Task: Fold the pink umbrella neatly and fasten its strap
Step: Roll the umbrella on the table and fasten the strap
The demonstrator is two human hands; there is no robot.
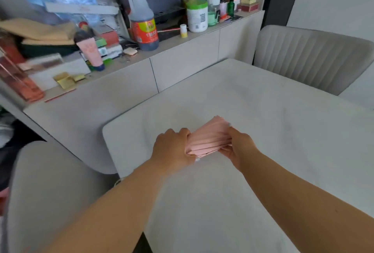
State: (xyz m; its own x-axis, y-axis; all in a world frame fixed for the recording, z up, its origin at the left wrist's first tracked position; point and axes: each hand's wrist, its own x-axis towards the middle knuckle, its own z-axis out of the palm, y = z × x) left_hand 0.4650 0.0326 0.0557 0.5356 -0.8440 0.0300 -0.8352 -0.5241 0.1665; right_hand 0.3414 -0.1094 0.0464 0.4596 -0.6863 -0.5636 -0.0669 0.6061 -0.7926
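Both bare forearms reach in from the near edge over 1 pale table (pixel 273 111). Between them sits 1 pink umbrella (pixel 210 138), pleated and bunched, held just above the tabletop near its left edge. Left hand (pixel 172 149) curls its fingers around the umbrella's near-left end; right hand (pixel 239 147) grips the right end, thumb on top and fingers underneath. No strap is clear to see. 2 grey chairs show: 1 (pixel 309 58) at the far right, 1 (pixel 50 188) at the near left. 1 dark sauce bottle (pixel 142 21) stands on the cluttered far counter (pixel 182 58).
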